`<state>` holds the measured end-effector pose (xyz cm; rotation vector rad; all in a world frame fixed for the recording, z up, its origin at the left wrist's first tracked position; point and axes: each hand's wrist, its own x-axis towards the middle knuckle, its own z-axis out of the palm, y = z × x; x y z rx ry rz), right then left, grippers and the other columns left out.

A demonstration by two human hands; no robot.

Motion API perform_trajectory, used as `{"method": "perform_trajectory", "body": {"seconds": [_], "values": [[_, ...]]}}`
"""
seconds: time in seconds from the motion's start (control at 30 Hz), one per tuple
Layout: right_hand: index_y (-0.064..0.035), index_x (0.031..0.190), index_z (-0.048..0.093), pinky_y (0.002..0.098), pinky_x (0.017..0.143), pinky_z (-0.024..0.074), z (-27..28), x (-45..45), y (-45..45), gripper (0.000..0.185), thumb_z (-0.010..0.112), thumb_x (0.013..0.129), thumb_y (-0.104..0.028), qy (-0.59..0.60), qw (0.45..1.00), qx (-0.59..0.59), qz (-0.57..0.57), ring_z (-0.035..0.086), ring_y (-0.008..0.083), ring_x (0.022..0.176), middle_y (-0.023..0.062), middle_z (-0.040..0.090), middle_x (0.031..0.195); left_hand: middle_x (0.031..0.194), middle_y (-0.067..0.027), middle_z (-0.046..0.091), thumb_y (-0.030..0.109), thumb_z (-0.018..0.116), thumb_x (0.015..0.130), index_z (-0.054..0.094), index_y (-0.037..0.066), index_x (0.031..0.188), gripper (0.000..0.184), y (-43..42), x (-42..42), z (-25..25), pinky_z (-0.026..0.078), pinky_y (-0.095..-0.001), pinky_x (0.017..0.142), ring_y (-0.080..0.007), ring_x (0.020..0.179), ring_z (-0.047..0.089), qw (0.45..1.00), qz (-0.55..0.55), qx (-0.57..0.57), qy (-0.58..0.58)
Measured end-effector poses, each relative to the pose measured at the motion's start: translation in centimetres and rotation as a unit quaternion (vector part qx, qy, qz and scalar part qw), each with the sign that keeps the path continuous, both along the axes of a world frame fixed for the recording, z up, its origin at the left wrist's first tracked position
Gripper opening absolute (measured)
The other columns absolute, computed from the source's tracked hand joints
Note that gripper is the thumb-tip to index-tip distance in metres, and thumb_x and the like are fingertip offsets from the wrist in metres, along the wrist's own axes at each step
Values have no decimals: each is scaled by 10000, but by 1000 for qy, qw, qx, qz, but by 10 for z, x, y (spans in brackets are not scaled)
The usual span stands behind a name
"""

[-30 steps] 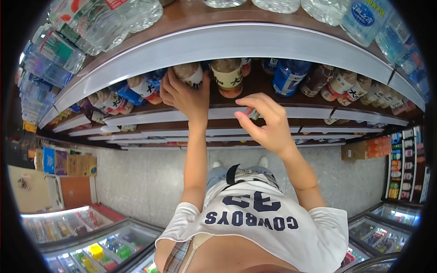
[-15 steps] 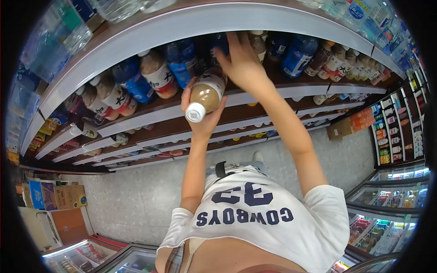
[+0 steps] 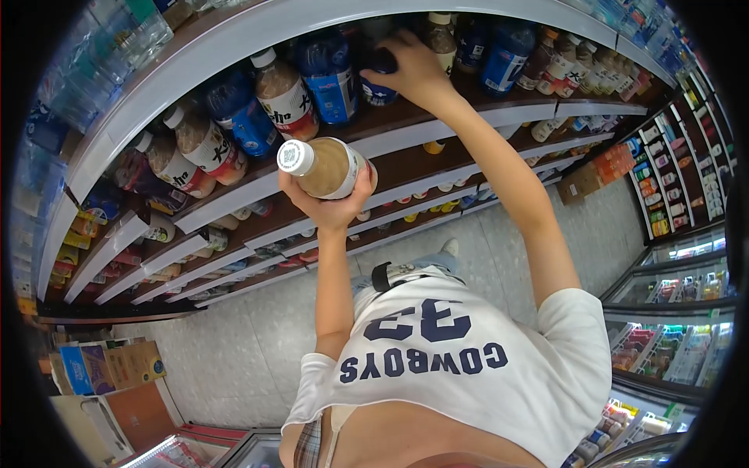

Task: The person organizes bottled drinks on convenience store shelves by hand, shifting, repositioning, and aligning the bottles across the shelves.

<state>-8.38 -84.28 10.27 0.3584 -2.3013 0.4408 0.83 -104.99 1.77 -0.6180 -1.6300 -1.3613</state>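
My left hand (image 3: 335, 204) is closed round a plastic drink bottle (image 3: 328, 168) with a white cap, light brown contents and a white label. The bottle is tilted with its cap toward me, in front of the shelf edge. My right hand (image 3: 417, 70) reaches onto the shelf, its fingers curled round a dark blue bottle (image 3: 379, 92). Left of that bottle stands a large blue bottle (image 3: 328, 86); beside it is a brown drink bottle (image 3: 285, 97) with a white and red label. Another light brown bottle (image 3: 441, 43) stands just behind my right hand.
Several more bottles line this shelf under the white front edge (image 3: 234, 43) of the shelf above. Lower shelves hold small bottles. Cardboard boxes (image 3: 117, 366) stand at the left, orange boxes (image 3: 614, 162) at the right. Glass-doored coolers (image 3: 663, 351) are at the lower right.
My left hand has drawn the brown drink bottle left and away from the shelf row. My right hand has shifted from open, outstretched fingers to a curl round the dark blue bottle.
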Motion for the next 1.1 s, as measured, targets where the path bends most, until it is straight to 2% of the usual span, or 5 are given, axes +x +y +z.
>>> {"method": "perform_trajectory", "body": {"seconds": [0.13, 0.33, 0.63, 0.9, 1.1], "values": [[-22, 988, 688, 343, 781, 514, 15, 54, 26, 503, 829, 703, -411, -53, 974, -210, 65, 635, 272, 885, 145, 617, 981, 1196, -155, 466, 152, 853, 604, 258, 69, 1371, 974, -2, -2, -6, 495, -345, 813, -222, 1016, 553, 999, -33, 22, -18], [3, 973, 702, 322, 759, 522, 41, 90, 90, 448, 843, 699, -322, -1, 989, -145, -38, 654, 241, 839, 124, 643, 932, 1146, -131, 517, 198, 859, 582, 383, 51, 1327, 896, 4, -18, -22, 461, -374, 881, -238, 1018, 561, 997, -32, 60, -42], [-12, 1114, 683, 420, 898, 502, 11, 23, 153, 618, 794, 713, -469, -23, 989, -34, -140, 641, 373, 1003, 205, 657, 1078, 1144, -127, 524, 197, 868, 570, 406, 47, 1307, 882, 17, -16, -17, 459, -377, 871, -245, 1001, 562, 996, -39, 68, -43], [-107, 1241, 593, 477, 835, 528, 28, 32, 102, 497, 719, 806, -313, 28, 982, 17, -184, 624, 412, 1008, 204, 578, 1196, 1106, -127, 544, 190, 865, 565, 445, 32, 1271, 836, -3, -11, -13, 465, -372, 850, -251, 972, 568, 999, 12, 29, -27], [-54, 1210, 590, 463, 796, 541, 25, 53, 69, 589, 789, 745, -356, -41, 985, 57, -155, 637, 397, 976, 220, 576, 1176, 1117, -122, 533, 185, 851, 564, 437, 40, 1278, 838, -27, -6, -11, 462, -370, 862, -245, 978, 564, 996, 20, 45, -74]]}}
